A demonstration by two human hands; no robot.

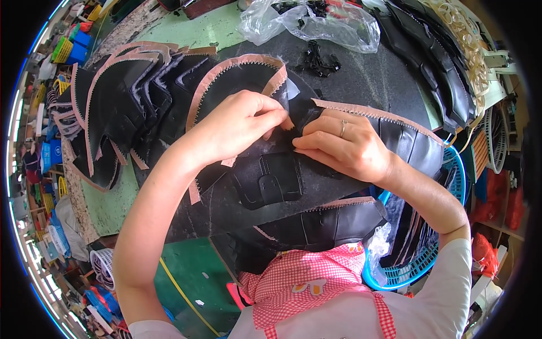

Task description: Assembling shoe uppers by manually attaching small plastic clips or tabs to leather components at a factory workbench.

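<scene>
My left hand (240, 124) is closed, thumb and fingers pinching the edge of a black leather piece (230, 81) with a pink-tan strip stitched in zigzag along its curved rim. Close beside it, my right hand (344, 141), with a ring on one finger, pinches the edge of a second black leather piece (409, 135), which stretches off to the right with a similar strip on top. Between my fingertips the two pieces come close together; the exact contact is hidden. Just below lies a black panel with a buckle-shaped flap (274, 179).
A stack of similar black pieces (121, 96) spreads at the left. Beyond are a clear plastic bag (316, 25), small black parts (319, 59) and long black pieces (426, 53). Another edged piece (339, 221) lies over my lap. A blue basket (415, 274) stands at my right.
</scene>
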